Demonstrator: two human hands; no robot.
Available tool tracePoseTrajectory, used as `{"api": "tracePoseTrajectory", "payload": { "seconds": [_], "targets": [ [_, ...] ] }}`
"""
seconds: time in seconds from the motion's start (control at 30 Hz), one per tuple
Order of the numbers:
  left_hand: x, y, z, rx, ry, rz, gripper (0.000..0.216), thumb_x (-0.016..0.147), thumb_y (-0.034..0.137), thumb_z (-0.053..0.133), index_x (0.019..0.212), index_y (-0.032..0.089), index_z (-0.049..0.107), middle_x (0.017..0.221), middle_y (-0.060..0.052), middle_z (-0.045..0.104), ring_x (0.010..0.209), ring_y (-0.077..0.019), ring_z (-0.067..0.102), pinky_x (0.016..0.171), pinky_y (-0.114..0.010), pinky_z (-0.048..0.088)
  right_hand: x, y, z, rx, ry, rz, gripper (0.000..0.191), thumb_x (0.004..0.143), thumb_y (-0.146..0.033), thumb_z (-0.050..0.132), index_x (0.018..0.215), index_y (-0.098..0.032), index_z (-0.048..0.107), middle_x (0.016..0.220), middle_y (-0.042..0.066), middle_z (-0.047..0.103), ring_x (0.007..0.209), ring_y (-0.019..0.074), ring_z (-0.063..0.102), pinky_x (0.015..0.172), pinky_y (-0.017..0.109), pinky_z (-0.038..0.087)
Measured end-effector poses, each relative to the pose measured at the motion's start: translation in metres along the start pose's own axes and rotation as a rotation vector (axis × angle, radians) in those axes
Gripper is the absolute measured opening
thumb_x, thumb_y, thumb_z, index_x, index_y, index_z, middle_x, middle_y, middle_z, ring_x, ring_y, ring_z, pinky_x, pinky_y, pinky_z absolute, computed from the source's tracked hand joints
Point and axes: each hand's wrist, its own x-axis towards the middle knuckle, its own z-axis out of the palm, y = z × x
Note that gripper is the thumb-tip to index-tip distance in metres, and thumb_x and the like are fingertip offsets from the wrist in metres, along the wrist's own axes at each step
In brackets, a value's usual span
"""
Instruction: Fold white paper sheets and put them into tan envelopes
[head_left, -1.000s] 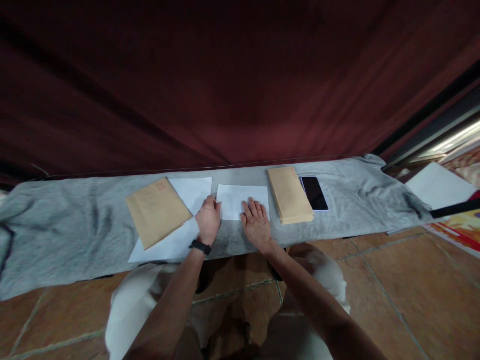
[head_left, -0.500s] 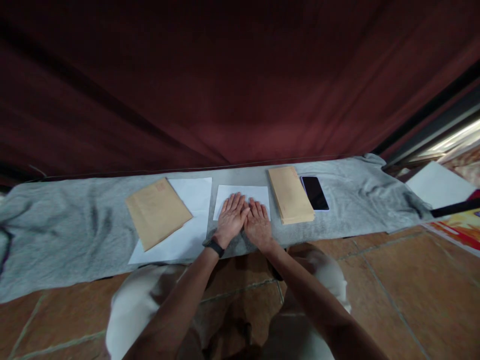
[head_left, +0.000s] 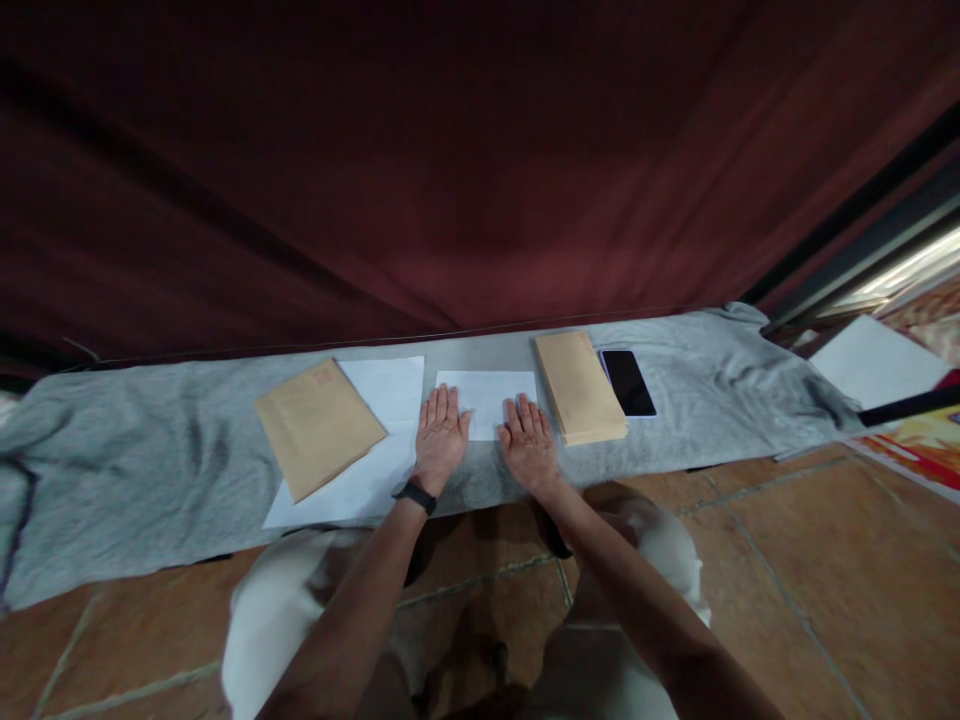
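Two hands lie flat, palms down, fingers straight, gripping nothing. Left hand presses the paper at its 7 o'clock corner; right hand presses the 5 o'clock corner. Paper is white, flat on the grey cloth, mid-view. Envelope stack sits just beside it at 3 o'clock, phone just beyond. Single envelope at 9 o'clock, tilted, rests on a white sheet.
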Motion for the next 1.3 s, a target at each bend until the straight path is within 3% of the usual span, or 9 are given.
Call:
{"api": "tracePoseTrajectory", "payload": {
  "seconds": [0.3, 0.47, 0.67, 0.8, 1.0, 1.3],
  "targets": [
    [-0.002, 0.015, -0.022, 0.012, 0.042, -0.156, 0.052, 0.096, 0.021, 0.043, 0.145, 0.004, 0.048, 0.157, -0.024, 0.041, 0.139, -0.0338, 0.048, 0.115, -0.046, 0.039, -0.004, 0.008, 0.001, -0.034, 0.022, 0.019, 0.057, 0.106, -0.035, 0.037, 0.155, -0.006, 0.038, 0.16, 0.022, 0.036, 0.146, 0.0331, 0.039, 0.118, 0.051, 0.032],
    [0.018, 0.01, -0.04, -0.065, -0.021, -0.307, 0.05, 0.089, 0.014, 0.052, 0.138, 0.006, 0.055, 0.124, -0.022, 0.065, 0.121, -0.0303, 0.061, 0.105, -0.041, 0.047, -0.001, 0.009, 0.0, -0.059, 0.033, 0.009, 0.054, 0.106, -0.034, 0.037, 0.152, -0.006, 0.044, 0.157, 0.021, 0.041, 0.143, 0.0336, 0.043, 0.116, 0.05, 0.035],
    [0.017, 0.006, -0.046, -0.072, -0.064, -0.447, 0.052, 0.091, 0.02, 0.054, 0.141, 0.01, 0.047, 0.118, -0.02, 0.066, 0.111, -0.0284, 0.066, 0.093, -0.037, 0.05, 0.0, 0.01, -0.005, -0.056, 0.02, 0.009, 0.053, 0.105, -0.031, 0.038, 0.151, -0.007, 0.045, 0.156, 0.02, 0.044, 0.143, 0.0325, 0.044, 0.116, 0.048, 0.035],
    [0.02, 0.001, -0.049, -0.126, -0.152, -0.522, 0.045, 0.091, 0.026, 0.056, 0.133, 0.011, 0.053, 0.115, -0.018, 0.071, 0.108, -0.028, 0.069, 0.087, -0.034, 0.05, 0.002, 0.012, -0.009, -0.049, -0.012, 0.008, 0.052, 0.105, -0.029, 0.039, 0.152, -0.008, 0.044, 0.157, 0.019, 0.044, 0.142, 0.0318, 0.045, 0.116, 0.047, 0.035],
    [0.016, -0.009, -0.054, -0.153, -0.234, -0.495, 0.02, 0.089, 0.028, 0.056, 0.099, 0.017, 0.068, 0.095, -0.011, 0.075, 0.096, -0.0256, 0.071, 0.078, -0.031, 0.049, 0.003, 0.01, -0.017, -0.039, -0.073, 0.019, 0.051, 0.103, -0.028, 0.042, 0.15, -0.009, 0.047, 0.157, 0.017, 0.044, 0.143, 0.0322, 0.043, 0.118, 0.046, 0.032],
    [-0.006, -0.014, -0.052, -0.166, -0.274, -0.46, 0.018, 0.089, 0.03, 0.055, 0.091, 0.018, 0.068, 0.084, -0.007, 0.073, 0.083, -0.0224, 0.069, 0.067, -0.028, 0.045, 0.001, -0.003, -0.028, 0.071, -0.093, -0.037, 0.053, 0.104, -0.03, 0.041, 0.151, -0.007, 0.044, 0.161, 0.018, 0.036, 0.149, 0.0316, 0.035, 0.122, 0.049, 0.028]
  ]
}}
